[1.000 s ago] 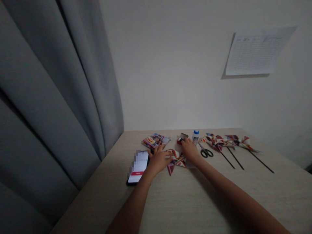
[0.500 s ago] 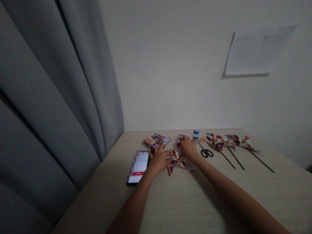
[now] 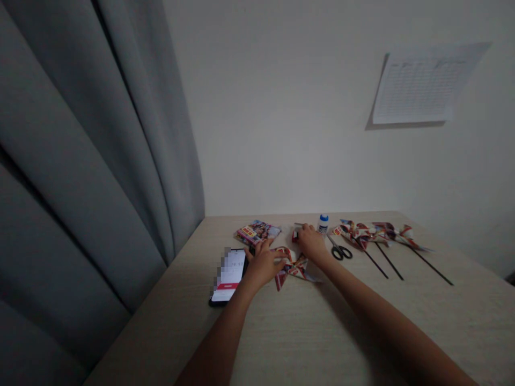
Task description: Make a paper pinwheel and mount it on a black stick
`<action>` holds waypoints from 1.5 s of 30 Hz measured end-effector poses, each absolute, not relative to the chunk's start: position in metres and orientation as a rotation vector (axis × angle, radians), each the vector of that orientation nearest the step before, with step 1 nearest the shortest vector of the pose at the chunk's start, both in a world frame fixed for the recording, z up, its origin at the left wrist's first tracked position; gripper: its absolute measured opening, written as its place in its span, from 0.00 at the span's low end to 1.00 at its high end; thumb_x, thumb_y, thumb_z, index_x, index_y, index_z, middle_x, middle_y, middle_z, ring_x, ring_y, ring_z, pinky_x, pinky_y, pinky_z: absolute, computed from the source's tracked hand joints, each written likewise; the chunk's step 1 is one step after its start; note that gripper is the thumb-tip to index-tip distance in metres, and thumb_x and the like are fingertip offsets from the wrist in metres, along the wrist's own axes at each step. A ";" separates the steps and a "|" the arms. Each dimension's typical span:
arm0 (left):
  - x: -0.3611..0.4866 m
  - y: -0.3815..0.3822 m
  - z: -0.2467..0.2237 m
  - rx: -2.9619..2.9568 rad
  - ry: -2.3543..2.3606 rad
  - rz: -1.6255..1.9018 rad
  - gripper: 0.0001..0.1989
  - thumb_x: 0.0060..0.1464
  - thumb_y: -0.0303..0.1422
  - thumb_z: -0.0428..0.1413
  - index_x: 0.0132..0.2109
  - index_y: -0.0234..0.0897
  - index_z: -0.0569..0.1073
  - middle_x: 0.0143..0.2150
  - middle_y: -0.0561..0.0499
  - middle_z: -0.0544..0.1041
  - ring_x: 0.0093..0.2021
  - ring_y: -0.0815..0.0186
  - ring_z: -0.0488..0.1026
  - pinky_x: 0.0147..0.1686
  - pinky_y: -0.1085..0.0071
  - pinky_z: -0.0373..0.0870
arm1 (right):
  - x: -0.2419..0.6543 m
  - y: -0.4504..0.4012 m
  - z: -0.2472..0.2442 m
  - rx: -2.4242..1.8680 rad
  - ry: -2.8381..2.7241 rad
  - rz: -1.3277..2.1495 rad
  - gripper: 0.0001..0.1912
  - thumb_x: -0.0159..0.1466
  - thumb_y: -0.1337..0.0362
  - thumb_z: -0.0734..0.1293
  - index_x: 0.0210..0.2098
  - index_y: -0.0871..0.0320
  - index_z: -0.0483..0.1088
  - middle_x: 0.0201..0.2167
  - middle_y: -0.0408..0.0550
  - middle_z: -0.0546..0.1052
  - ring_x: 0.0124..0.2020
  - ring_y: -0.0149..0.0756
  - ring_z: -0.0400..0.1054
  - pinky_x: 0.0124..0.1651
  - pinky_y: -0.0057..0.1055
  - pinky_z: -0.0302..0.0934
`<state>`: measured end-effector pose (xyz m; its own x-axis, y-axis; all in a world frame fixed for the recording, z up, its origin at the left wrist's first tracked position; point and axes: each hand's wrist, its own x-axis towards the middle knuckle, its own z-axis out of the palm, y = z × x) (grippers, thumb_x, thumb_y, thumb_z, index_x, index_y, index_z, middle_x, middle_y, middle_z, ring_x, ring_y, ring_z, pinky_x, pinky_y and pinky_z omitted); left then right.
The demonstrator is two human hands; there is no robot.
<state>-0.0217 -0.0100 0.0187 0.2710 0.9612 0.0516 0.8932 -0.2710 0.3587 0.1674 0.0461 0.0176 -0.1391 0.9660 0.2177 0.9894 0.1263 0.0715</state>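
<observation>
My left hand [image 3: 263, 264] rests with its fingertips on the left side of a folded red-and-white paper pinwheel [image 3: 290, 267], which lies flat on the light wood-grain table [image 3: 322, 321]. My right hand [image 3: 311, 242] is just beyond the pinwheel, its fingers on a small red-and-silver item [image 3: 295, 236] that is mostly hidden. Left of my left hand lies a smartphone [image 3: 228, 277] with a lit screen, partly blurred out.
A glossy magazine [image 3: 257, 232] lies at the far edge. Beyond my right hand stand a white glue bottle [image 3: 322, 224] and black-handled scissors [image 3: 340, 252]. Paper pinwheels on black sticks [image 3: 358, 233] lie to the right. A grey curtain [image 3: 88, 161] hangs left.
The small red-and-silver item has shifted under my right fingers and now shows only a thin edge. My hands and the pinwheel have barely moved.
</observation>
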 end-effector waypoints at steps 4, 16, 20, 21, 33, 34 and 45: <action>-0.021 -0.011 0.020 2.292 1.714 0.399 0.14 0.60 0.44 0.57 0.52 0.63 0.78 0.73 0.53 0.56 0.73 0.44 0.46 0.62 0.25 0.33 | 0.169 0.044 0.018 -1.969 -2.268 -0.309 0.18 0.70 0.73 0.53 0.49 0.64 0.71 0.51 0.64 0.72 0.52 0.46 0.68 0.45 0.35 0.65; -0.020 -0.012 0.021 2.292 1.718 0.420 0.14 0.59 0.43 0.58 0.52 0.62 0.79 0.73 0.53 0.56 0.73 0.44 0.46 0.63 0.28 0.30 | 0.170 0.043 0.015 -1.935 -2.302 -0.323 0.18 0.70 0.71 0.56 0.45 0.64 0.77 0.51 0.65 0.73 0.53 0.47 0.66 0.46 0.35 0.64; -0.020 -0.014 0.025 2.285 1.718 0.386 0.15 0.60 0.43 0.57 0.53 0.61 0.78 0.74 0.53 0.55 0.73 0.42 0.46 0.63 0.27 0.31 | 0.171 0.044 0.015 -1.918 -2.321 -0.329 0.18 0.69 0.71 0.56 0.46 0.64 0.76 0.52 0.64 0.72 0.54 0.47 0.65 0.47 0.37 0.63; -0.020 -0.014 0.026 2.282 1.716 0.382 0.15 0.60 0.42 0.57 0.54 0.61 0.78 0.74 0.52 0.54 0.73 0.42 0.46 0.63 0.27 0.31 | 0.171 0.044 0.014 -1.914 -2.326 -0.329 0.18 0.69 0.71 0.56 0.46 0.63 0.76 0.52 0.64 0.72 0.54 0.47 0.65 0.48 0.37 0.63; -0.019 -0.015 0.026 2.279 1.717 0.387 0.15 0.60 0.43 0.57 0.54 0.60 0.78 0.74 0.51 0.54 0.73 0.43 0.45 0.64 0.28 0.31 | 0.171 0.049 0.011 -1.896 -2.351 -0.313 0.18 0.69 0.72 0.54 0.51 0.66 0.70 0.53 0.65 0.70 0.54 0.46 0.64 0.49 0.37 0.63; -0.020 -0.015 0.026 2.279 1.716 0.391 0.16 0.60 0.43 0.57 0.54 0.60 0.78 0.74 0.51 0.54 0.73 0.43 0.45 0.64 0.29 0.31 | 0.171 0.049 0.011 -1.900 -2.347 -0.310 0.17 0.69 0.72 0.54 0.51 0.66 0.70 0.53 0.65 0.70 0.54 0.46 0.64 0.50 0.37 0.63; -0.019 -0.015 0.026 2.259 1.737 0.386 0.16 0.60 0.42 0.57 0.54 0.61 0.77 0.74 0.52 0.53 0.73 0.45 0.46 0.65 0.31 0.31 | 0.171 0.048 0.009 -1.888 -2.295 -0.281 0.16 0.70 0.68 0.57 0.47 0.64 0.75 0.53 0.62 0.72 0.55 0.46 0.64 0.50 0.35 0.62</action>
